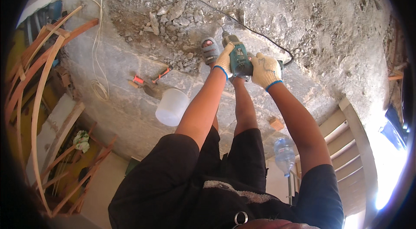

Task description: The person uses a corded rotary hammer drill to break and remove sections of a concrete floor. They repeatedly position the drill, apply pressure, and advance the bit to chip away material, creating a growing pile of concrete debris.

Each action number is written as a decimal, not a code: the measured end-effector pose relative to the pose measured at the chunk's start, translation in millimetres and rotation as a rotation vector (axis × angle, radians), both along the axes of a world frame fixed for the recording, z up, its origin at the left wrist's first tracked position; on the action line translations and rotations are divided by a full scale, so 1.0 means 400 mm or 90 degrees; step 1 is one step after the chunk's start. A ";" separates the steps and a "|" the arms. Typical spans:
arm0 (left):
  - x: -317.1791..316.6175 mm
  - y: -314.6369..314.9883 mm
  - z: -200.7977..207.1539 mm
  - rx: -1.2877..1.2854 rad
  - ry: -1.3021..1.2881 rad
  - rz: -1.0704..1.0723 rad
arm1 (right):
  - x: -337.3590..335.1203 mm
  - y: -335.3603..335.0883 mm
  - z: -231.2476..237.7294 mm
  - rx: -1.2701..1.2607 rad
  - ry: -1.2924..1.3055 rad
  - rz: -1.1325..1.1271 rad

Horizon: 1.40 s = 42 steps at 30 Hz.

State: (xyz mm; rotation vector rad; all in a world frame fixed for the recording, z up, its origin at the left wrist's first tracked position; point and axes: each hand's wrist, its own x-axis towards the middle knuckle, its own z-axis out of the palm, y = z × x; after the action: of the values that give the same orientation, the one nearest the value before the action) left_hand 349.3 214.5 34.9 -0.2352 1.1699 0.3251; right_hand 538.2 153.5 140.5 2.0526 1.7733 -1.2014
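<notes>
A green hammer drill (239,59) is held in both hands, its black front end and bit reaching away from me to the broken floor. My left hand (224,60), in a cream knitted glove with a blue cuff, grips its left side near the front. My right hand (265,71), gloved the same way, closes round the rear handle. From the back of the drill a black cord (251,31) loops away across the floor. The bit's tip is next to a cracked slab, and I cannot make out whether it is sunk in. My sandalled foot (209,50) stands just left of the drill.
Broken concrete rubble (175,19) lies beyond my feet. At left are a white bucket (172,107), an orange-handled tool (162,74), a red spool (138,80), a pale cable (100,86) and wooden frames (41,81). To the right are a water bottle (284,156) and a slatted structure (346,151).
</notes>
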 end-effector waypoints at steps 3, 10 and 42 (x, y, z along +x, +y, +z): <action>-0.004 0.000 -0.017 0.022 0.011 -0.016 | 0.000 -0.001 -0.010 0.007 0.014 -0.008; -0.018 -0.027 -0.065 0.049 0.012 -0.033 | -0.005 -0.030 -0.030 0.040 0.007 -0.008; -0.159 -0.041 0.142 0.124 0.011 -0.097 | -0.182 -0.111 0.180 0.073 0.006 -0.126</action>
State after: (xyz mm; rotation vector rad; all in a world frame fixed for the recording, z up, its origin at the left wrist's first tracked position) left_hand 285.7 198.0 91.7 0.0268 1.1569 0.3056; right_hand 465.6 109.0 212.6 2.3393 1.7128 -1.1870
